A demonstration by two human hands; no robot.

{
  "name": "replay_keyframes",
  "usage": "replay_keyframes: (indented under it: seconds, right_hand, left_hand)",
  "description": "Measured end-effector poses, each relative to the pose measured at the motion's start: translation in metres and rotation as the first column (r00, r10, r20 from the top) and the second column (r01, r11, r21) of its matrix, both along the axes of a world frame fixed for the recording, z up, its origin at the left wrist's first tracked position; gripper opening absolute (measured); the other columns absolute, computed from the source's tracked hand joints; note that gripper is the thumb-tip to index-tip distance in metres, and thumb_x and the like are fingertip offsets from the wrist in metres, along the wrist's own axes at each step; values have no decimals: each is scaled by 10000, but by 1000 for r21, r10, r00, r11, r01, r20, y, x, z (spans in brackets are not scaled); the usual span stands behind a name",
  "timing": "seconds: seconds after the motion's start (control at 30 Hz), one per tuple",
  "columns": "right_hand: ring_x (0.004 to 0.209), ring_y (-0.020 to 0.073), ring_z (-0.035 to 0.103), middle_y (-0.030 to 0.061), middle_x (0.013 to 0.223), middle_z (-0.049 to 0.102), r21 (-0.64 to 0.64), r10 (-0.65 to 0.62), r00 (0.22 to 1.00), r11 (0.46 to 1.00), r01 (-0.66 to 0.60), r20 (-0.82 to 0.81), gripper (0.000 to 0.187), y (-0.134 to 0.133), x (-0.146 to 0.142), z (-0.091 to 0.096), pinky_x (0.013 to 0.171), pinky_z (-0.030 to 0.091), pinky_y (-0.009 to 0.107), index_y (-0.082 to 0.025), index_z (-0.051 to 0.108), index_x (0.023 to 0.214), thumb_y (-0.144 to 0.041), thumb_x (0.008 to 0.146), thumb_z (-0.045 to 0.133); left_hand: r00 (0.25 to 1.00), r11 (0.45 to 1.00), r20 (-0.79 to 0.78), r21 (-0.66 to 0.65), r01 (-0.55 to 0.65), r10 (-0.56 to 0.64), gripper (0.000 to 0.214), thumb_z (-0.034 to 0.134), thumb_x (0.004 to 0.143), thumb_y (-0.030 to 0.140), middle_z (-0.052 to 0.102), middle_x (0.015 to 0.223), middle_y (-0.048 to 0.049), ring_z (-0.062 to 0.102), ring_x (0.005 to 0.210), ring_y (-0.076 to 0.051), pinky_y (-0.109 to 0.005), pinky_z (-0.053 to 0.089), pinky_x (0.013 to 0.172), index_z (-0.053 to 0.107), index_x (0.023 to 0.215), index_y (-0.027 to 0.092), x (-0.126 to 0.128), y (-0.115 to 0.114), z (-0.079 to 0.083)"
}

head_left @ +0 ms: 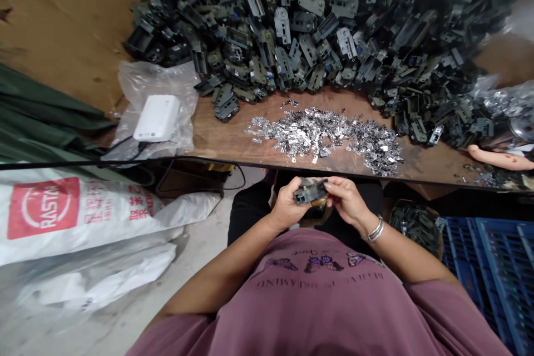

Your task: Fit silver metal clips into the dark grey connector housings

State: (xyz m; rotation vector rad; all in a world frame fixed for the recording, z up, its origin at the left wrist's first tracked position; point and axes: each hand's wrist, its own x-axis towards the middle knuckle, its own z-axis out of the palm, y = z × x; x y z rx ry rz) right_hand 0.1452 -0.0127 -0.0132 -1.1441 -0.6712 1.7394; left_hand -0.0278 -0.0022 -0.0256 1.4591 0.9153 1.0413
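My left hand [288, 203] is closed around a dark grey-green plastic housing [307, 193], held just in front of the table edge above my lap. From the other side, my right hand [345, 198] pinches the housing's right end with thumb and fingers. Whether a small part sits between those fingertips is too small to tell. Beyond my hands, a spread of small shiny metal pieces [308, 133] lies on the brown wooden table [217, 130]. Behind it rises a big heap of similar dark plastic housings [308, 47].
A white box [157, 117] with a cable rests on clear plastic at the left. White printed sacks [104, 211] lie below it. On the right are a container of housings [417, 228], blue plastic crates [492, 267] and a doll-like plastic arm [500, 159].
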Motion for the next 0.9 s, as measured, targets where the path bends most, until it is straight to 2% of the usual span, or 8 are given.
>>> replay_keyframes:
  seconds: [0.17,0.27,0.37,0.47,0.53,0.7,0.8,0.9]
  right_hand:
    - [447,37,385,-48,613,555,-59,-41,985,998,31,-169,373,-1,-5,-3,375,275,151,-184,708,904,-364,615,861]
    - [492,58,415,-45,660,567,97,8,999,995,-13,46,399,-4,-1,-5,429,322,173,-206,688,1031,-417,713,803]
    - [598,103,532,-6,790,648,299,115,913,922,-244,392,353,4,9,-6,553,443,228,-216,663,1122,-433,844,677]
    - [735,155,620,30,868,691,407,22,687,792,-456,726,282,30,24,-2,693,496,289,-206,669,1105,-380,959,502]
    - [859,196,641,67,934,702,398,-163,431,742,-539,887,262,52,32,3,794,492,324,-186,686,1050,-319,971,474]
    - [903,249,638,143,994,679,13,-222,-223,736,-677,949,216,89,25,11,755,462,317,-149,703,969,-206,919,500]
    - [878,235,637,152,980,683,-53,-221,-315,737,-674,923,243,92,21,9,720,433,294,-134,694,943,-163,916,454]
    - [779,204,631,96,878,700,-23,-143,-225,798,-603,964,223,89,35,7,652,399,269,-150,687,882,-211,917,475]
  left_hand:
    - [993,982,101,-173,73,-56,586,869,611,388,697,1173,-136,658,1070,-267,-394,494,962,642,1098,155,-11,1,-4]
    - [957,875,216,-403,269,-195,710,848,616,471,704,1089,-126,673,943,-258,-345,522,805,617,1204,148,-21,2,5]
    - [957,773,245,-573,273,-156,574,742,747,487,704,945,-110,658,741,-177,-245,458,584,620,1179,128,-23,3,13]
    - [952,722,298,-645,252,-67,581,686,799,418,704,885,-85,633,652,-139,-218,424,522,529,1294,158,-19,4,15]
    - [924,700,383,-659,273,0,593,666,798,357,709,893,-85,644,674,-150,-226,451,532,476,1329,175,-14,4,15]
    - [859,662,501,-680,314,107,425,670,719,260,701,900,-86,658,663,-181,-252,486,481,541,1114,171,-5,5,17]
    - [865,666,472,-702,251,172,389,664,662,228,700,939,-83,678,668,-195,-246,484,444,552,1031,172,-4,7,21]
    - [896,666,371,-736,122,245,307,675,664,231,697,911,-79,681,668,-190,-231,484,421,556,937,159,-5,8,23]
